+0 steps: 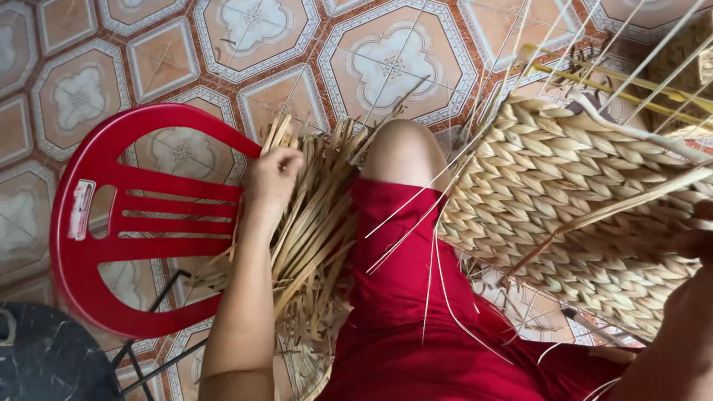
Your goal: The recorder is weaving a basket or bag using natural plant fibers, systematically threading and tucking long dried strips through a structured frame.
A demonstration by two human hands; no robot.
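Note:
My left hand (272, 178) reaches down into a bundle of dried straw strips (312, 238) lying over the seat of a red plastic chair (96, 223), with its fingers closed around a few of the strips. A half-woven straw basket (564, 200) rests against my right knee, thin pale spokes sticking out of it toward the upper right. Only a sliver of my right hand (698, 238) shows at the right edge, pressed on the basket's weave where a loose strip ends. My legs are in red shorts (416, 312).
The floor is patterned orange and white tiles (386, 59). A dark round object (44, 356) and a black metal frame (148, 349) sit at the bottom left. Yellow sticks (616, 89) lie behind the basket at the upper right.

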